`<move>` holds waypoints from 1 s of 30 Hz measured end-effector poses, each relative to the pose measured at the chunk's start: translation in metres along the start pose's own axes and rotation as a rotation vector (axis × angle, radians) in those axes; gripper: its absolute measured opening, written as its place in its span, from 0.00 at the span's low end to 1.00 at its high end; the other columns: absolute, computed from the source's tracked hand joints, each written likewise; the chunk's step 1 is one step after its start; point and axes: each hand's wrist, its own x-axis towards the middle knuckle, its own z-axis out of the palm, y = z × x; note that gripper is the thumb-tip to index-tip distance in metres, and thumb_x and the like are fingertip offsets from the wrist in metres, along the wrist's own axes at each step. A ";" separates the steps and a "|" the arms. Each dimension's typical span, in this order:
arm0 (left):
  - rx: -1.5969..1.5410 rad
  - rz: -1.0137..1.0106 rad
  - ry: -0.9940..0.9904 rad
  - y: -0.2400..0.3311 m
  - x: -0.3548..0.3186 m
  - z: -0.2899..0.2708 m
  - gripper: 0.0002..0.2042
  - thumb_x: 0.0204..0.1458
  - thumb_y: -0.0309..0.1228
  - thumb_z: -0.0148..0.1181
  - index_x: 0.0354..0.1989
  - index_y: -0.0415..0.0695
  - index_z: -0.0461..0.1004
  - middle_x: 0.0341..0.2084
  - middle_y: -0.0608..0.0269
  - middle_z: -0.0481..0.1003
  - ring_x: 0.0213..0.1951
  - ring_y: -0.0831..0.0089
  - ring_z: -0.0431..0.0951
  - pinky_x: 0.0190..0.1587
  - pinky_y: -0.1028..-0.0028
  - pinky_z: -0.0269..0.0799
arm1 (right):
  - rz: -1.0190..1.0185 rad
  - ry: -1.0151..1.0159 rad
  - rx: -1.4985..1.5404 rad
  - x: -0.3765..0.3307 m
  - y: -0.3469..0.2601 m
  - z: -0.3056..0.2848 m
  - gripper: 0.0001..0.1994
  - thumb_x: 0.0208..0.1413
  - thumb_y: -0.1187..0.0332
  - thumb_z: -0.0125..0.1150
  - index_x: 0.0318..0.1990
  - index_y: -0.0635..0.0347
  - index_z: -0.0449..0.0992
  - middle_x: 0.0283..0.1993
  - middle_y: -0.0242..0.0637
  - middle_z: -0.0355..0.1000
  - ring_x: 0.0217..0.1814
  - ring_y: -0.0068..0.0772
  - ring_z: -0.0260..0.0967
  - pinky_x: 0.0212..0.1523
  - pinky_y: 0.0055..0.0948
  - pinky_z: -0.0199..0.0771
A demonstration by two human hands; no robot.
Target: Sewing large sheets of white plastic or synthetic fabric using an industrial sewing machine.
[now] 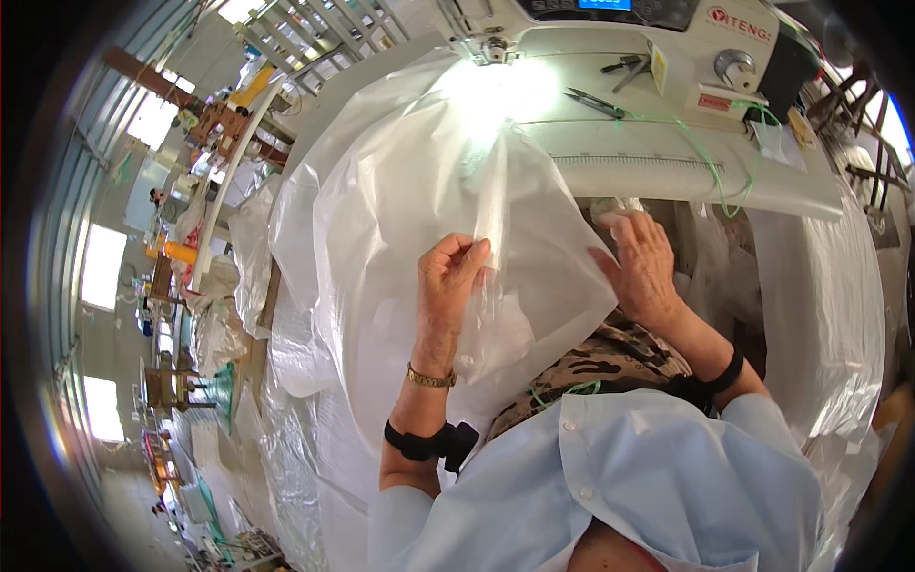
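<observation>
A large translucent white plastic sheet (381,210) spreads over the sewing machine's table and hangs down over my lap. Its gathered fold runs up to the brightly lit needle area of the sewing machine (610,38). My left hand (452,272) pinches this fold between thumb and fingers, below the needle. Beside the sheet's right edge, at the table's front edge, is my right hand (644,267). Its thumb stands apart from the bent fingers, and a whitish bit of plastic (618,204) shows just beyond the fingertips.
Dark thread snips (593,103) lie on the machine bed, with loose green thread (701,143) trailing over the table edge. A measuring scale (639,160) runs along the front. More plastic sheeting (820,315) hangs at the right. Other worktables and piled plastic (217,286) stand at the left.
</observation>
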 end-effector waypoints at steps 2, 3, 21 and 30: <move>-0.057 -0.004 -0.012 0.000 0.003 0.005 0.11 0.58 0.32 0.61 0.26 0.40 0.73 0.18 0.73 0.70 0.20 0.86 0.65 0.26 0.83 0.63 | 0.096 -0.088 -0.104 -0.020 0.020 0.003 0.08 0.53 0.69 0.62 0.39 0.57 0.73 0.34 0.38 0.71 0.32 0.46 0.69 0.39 0.39 0.69; -0.067 0.002 -0.040 -0.001 0.005 0.007 0.10 0.58 0.30 0.61 0.26 0.40 0.73 0.18 0.74 0.69 0.20 0.87 0.65 0.24 0.83 0.61 | 0.083 -0.093 -0.103 -0.024 0.024 0.002 0.08 0.53 0.69 0.62 0.39 0.57 0.73 0.34 0.38 0.71 0.32 0.46 0.69 0.39 0.39 0.69; 0.216 0.222 -0.211 0.003 0.004 0.009 0.04 0.58 0.19 0.52 0.33 0.35 0.73 0.20 0.69 0.72 0.22 0.86 0.66 0.24 0.79 0.64 | -0.047 -0.502 0.733 0.025 -0.070 0.011 0.08 0.55 0.69 0.59 0.33 0.60 0.67 0.20 0.45 0.70 0.26 0.51 0.71 0.29 0.42 0.71; 0.206 0.063 -0.106 0.016 -0.002 0.005 0.09 0.61 0.30 0.56 0.33 0.36 0.74 0.20 0.74 0.69 0.24 0.87 0.63 0.25 0.82 0.59 | -0.169 -0.482 0.736 0.023 -0.076 0.029 0.08 0.50 0.70 0.61 0.30 0.59 0.66 0.22 0.40 0.70 0.25 0.46 0.71 0.28 0.39 0.70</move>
